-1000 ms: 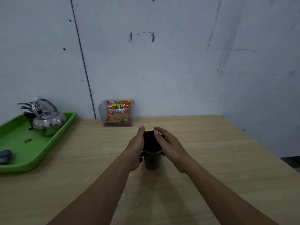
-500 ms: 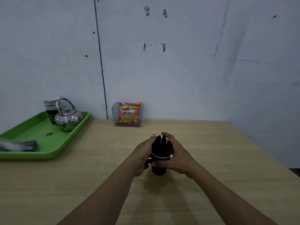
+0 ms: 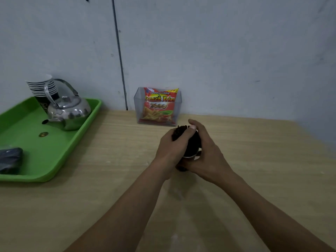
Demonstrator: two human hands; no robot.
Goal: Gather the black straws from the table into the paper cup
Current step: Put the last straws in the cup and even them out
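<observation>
Here, black straws in paper cup between left fingers and right fingers

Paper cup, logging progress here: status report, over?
Left hand grips black straws, right hand holds paper cup. Straws stand in cup. French Fries packet behind, clear.

We see both grips meet at centre: left grip curled round the black straws, right grip wrapped round the paper cup, whose base is mostly hidden. On the tabletop, a snack packet stands in a clear box at 12 o'clock. At 9 o'clock, a green tray holds a kettle and stacked cups.
</observation>
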